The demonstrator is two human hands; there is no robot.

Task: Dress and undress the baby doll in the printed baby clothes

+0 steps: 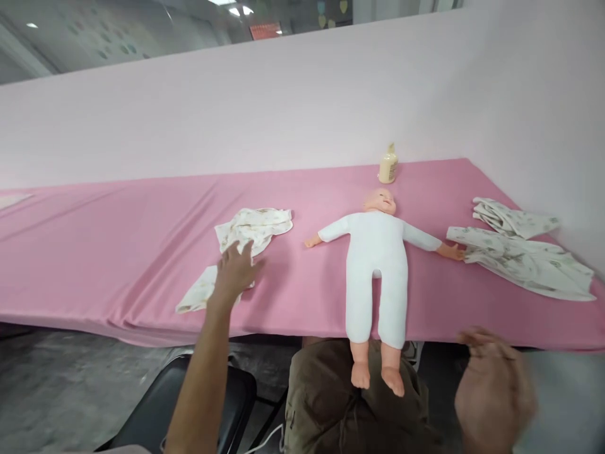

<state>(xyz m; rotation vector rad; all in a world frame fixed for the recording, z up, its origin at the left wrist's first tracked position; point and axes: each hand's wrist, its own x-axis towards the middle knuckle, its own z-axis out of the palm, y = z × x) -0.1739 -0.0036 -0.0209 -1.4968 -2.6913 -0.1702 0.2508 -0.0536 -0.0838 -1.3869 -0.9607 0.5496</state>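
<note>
Pink table: bottle, left hand on garment

White-suited doll, pink cloth, cream printed garment.

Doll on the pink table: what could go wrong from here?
1. The doll lies on its back with its legs hanging past the near edge of the pink cloth; a tug on that cloth could slide it off.
2. The left hand lies open on the cream garment, not gripping it; dragging may bunch the loose cloth beneath.
3. The bottle stands upright close behind the doll's head; shifting the doll could tip it.
</note>
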